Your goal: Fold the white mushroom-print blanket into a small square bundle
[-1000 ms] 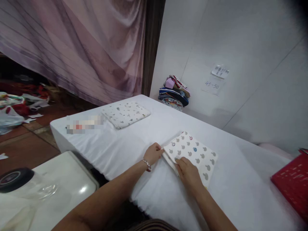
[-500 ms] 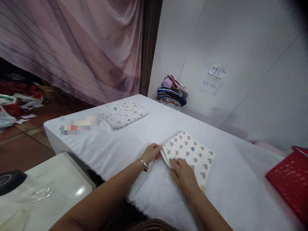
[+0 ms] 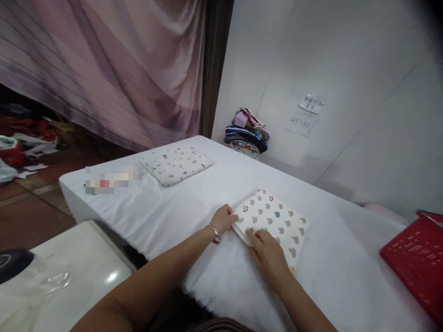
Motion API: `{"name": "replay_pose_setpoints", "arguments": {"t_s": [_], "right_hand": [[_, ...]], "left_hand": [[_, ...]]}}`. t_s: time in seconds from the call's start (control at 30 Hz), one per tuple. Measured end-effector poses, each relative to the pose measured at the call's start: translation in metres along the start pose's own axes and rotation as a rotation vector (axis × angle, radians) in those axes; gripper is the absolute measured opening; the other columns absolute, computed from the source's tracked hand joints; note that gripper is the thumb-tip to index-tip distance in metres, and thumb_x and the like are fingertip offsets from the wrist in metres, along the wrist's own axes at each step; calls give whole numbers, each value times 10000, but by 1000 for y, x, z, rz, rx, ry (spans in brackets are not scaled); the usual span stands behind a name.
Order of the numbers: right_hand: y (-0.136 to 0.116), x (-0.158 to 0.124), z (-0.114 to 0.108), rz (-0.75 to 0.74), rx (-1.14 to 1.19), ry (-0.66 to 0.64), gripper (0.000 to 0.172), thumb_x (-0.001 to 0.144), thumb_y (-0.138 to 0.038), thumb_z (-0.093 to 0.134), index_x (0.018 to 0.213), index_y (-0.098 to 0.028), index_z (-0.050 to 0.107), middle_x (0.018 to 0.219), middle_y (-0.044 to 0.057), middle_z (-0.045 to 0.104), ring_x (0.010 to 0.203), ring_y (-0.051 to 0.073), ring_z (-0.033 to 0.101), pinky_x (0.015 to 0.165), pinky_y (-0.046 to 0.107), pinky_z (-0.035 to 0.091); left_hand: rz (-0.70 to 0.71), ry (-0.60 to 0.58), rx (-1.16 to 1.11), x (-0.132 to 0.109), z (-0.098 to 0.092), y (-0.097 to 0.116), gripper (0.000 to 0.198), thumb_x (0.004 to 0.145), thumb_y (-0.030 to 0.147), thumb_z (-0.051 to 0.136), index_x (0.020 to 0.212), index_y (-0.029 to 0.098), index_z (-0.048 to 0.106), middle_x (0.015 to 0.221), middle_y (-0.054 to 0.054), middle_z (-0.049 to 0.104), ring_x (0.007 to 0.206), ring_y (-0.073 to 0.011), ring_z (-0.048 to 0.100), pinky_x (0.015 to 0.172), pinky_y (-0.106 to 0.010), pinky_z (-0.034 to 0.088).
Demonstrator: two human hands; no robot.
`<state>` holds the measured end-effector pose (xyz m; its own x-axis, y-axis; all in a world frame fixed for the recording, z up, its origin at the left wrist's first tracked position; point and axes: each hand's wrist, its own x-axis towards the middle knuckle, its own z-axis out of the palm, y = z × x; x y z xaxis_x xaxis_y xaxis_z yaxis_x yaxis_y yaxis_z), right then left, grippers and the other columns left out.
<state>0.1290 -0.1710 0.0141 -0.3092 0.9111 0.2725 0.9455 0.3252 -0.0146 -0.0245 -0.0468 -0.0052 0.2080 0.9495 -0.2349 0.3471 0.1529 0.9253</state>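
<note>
A folded white cloth point(image 3: 273, 214) with grey mushroom-like prints and a few coloured ones lies on the white-covered table point(image 3: 211, 193). At its left corner, my left hand point(image 3: 223, 219) pinches the layers between thumb and fingers; a silver bracelet circles that wrist. My right hand point(image 3: 270, 256) grips the near edge of the same cloth, index finger on top and thumb lower at the side. Farther left on the table rests a second folded white cloth point(image 3: 178, 165) with small grey-green prints, touched by neither hand.
A pile of folded fabrics point(image 3: 246, 131) stands against the wall beyond the table. At the right sits a red basket point(image 3: 411, 260). A blurred-out item point(image 3: 114, 180) lies near the table's left end. Nearer me is a glossy white surface point(image 3: 86, 258); a curtain point(image 3: 138, 60) hangs behind.
My left hand has shifted slightly right, its thumb now over the top of the cloth's corner. The right hand has moved a little right and down along the near edge.
</note>
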Motion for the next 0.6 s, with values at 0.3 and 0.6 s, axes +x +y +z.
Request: {"name": "replay_pose_setpoints", "arguments": {"t_s": [0.3, 0.6], "right_hand": [[20, -53, -3, 5, -88, 67, 513, 771, -71, 422, 1268, -196, 436, 1044, 105, 547, 905, 225, 514, 767, 387, 446], [32, -76, 15, -37, -52, 118, 547, 751, -25, 405, 1277, -171, 438, 1170, 114, 536, 1037, 227, 491, 837, 375, 435]], "left_hand": [[40, -57, -161, 1, -7, 6, 156, 708, 207, 595, 709, 189, 440, 626, 41, 531, 535, -93, 518, 418, -179, 424], [206, 88, 346, -3, -15, -4, 71, 753, 261, 540, 764, 201, 504, 732, 12, 602, 639, -125, 558, 584, -228, 409]]}}
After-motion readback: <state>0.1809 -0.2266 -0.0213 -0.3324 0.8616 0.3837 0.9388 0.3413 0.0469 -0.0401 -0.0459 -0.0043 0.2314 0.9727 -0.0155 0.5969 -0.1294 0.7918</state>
